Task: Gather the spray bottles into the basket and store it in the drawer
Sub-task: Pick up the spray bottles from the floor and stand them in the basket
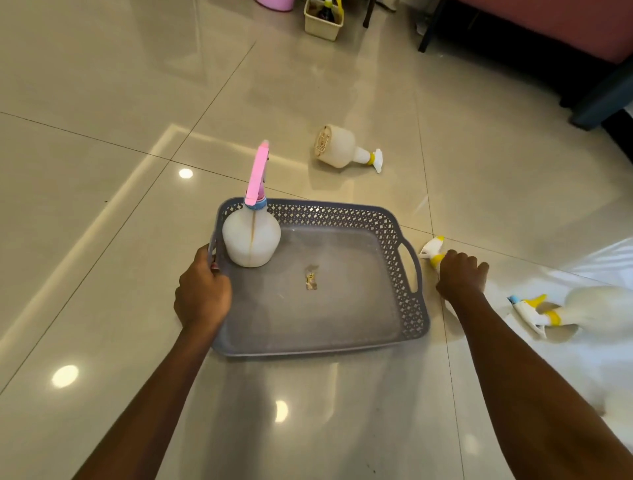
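Observation:
A grey perforated basket [407, 308] sits on the tiled floor in front of me. A white spray bottle with a pink trigger [251, 236] stands upright in its far left corner. My left hand [202, 291] grips the basket's left handle. My right hand [460, 274] is closed over a white bottle with a yellow collar [433, 250] lying just right of the basket; only its nozzle end shows. A second white bottle [337, 147] lies on its side beyond the basket. A third one with a yellow trigger [561, 311] lies at the far right.
A cream bin [323, 20] holding bottles and a pink tub [275, 4] stand at the far edge. Dark furniture legs [428, 31] and a dark base [603, 99] occupy the upper right. A small torn label lies on the basket floor [311, 277].

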A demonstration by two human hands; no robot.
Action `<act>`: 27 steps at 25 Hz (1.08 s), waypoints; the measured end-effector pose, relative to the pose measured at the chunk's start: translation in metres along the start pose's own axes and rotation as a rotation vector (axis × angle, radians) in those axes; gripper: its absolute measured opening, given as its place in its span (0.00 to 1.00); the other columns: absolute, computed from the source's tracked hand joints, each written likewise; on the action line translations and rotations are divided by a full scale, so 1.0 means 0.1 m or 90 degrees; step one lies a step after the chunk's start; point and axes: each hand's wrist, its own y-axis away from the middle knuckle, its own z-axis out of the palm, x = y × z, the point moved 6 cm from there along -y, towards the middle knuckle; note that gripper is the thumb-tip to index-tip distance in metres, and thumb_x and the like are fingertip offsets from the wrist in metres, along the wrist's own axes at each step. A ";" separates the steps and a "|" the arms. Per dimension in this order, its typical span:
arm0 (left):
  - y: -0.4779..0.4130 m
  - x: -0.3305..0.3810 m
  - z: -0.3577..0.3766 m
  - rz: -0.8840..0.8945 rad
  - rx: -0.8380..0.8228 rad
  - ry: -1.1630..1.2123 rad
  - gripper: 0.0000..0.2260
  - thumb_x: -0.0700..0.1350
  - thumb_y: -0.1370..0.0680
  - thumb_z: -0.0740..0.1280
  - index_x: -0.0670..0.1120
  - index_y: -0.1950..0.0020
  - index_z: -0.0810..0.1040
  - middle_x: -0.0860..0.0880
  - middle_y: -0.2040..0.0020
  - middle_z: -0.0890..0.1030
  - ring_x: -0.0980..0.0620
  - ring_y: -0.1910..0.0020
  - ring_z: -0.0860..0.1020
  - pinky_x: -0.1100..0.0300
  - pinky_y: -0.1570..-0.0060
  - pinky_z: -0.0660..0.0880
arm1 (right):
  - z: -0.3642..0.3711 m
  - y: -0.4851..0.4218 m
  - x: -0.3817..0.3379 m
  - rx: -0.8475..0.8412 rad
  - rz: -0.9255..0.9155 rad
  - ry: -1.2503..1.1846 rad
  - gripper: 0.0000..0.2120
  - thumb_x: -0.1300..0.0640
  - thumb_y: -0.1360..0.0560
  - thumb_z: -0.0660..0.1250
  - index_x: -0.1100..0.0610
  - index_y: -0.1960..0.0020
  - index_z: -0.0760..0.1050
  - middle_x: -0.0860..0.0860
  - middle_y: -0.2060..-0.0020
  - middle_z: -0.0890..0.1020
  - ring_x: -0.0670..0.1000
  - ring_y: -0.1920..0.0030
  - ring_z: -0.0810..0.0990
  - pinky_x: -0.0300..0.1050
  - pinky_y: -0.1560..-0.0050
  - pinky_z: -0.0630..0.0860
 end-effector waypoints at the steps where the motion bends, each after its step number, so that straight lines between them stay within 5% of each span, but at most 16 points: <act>1: -0.01 0.00 0.02 -0.001 -0.003 -0.002 0.15 0.39 0.21 0.56 0.44 0.35 0.70 0.35 0.43 0.78 0.31 0.45 0.75 0.46 0.50 0.72 | 0.03 0.00 0.01 -0.003 0.001 0.018 0.19 0.56 0.27 0.65 0.61 0.38 0.68 0.57 0.43 0.76 0.57 0.40 0.73 0.51 0.39 0.67; 5: -0.03 0.02 0.05 0.011 -0.005 -0.001 0.15 0.39 0.22 0.56 0.44 0.36 0.71 0.35 0.43 0.78 0.31 0.45 0.75 0.46 0.50 0.72 | -0.14 0.04 0.08 0.009 0.090 -0.082 0.18 0.56 0.28 0.67 0.64 0.42 0.72 0.61 0.45 0.76 0.59 0.43 0.74 0.50 0.44 0.70; 9: -0.05 0.03 0.07 0.017 -0.005 -0.006 0.15 0.39 0.22 0.56 0.43 0.36 0.71 0.35 0.43 0.78 0.31 0.45 0.75 0.45 0.49 0.73 | -1.03 0.18 0.21 0.265 0.200 -0.427 0.17 0.64 0.29 0.67 0.67 0.43 0.68 0.65 0.46 0.77 0.65 0.44 0.75 0.55 0.46 0.72; 12: -0.02 0.08 0.10 0.025 -0.003 -0.003 0.16 0.38 0.22 0.56 0.43 0.35 0.70 0.35 0.42 0.78 0.31 0.45 0.76 0.45 0.49 0.73 | -1.69 0.30 0.02 0.382 0.067 -0.652 0.18 0.61 0.29 0.68 0.65 0.42 0.69 0.60 0.47 0.79 0.60 0.47 0.76 0.45 0.51 0.69; 15: -0.02 0.11 0.13 0.034 -0.011 -0.002 0.15 0.38 0.22 0.57 0.42 0.35 0.70 0.35 0.43 0.78 0.31 0.45 0.76 0.45 0.49 0.73 | -1.77 0.39 -0.57 0.265 -0.164 -0.849 0.23 0.57 0.32 0.69 0.62 0.39 0.71 0.52 0.50 0.80 0.52 0.50 0.78 0.39 0.48 0.72; 19: -0.02 0.11 0.14 0.026 -0.019 0.000 0.15 0.39 0.22 0.56 0.43 0.35 0.70 0.35 0.43 0.79 0.32 0.46 0.76 0.45 0.50 0.73 | -1.25 0.48 -1.26 0.022 -0.281 -0.871 0.26 0.59 0.31 0.69 0.61 0.34 0.68 0.57 0.40 0.78 0.56 0.39 0.76 0.57 0.37 0.72; 27: -0.14 0.25 0.17 -0.028 -0.012 0.025 0.15 0.38 0.22 0.55 0.43 0.37 0.72 0.35 0.43 0.78 0.32 0.45 0.75 0.46 0.48 0.71 | -1.07 0.40 -1.69 -0.021 -0.337 -0.874 0.24 0.66 0.29 0.69 0.64 0.35 0.67 0.59 0.41 0.77 0.57 0.39 0.75 0.54 0.36 0.71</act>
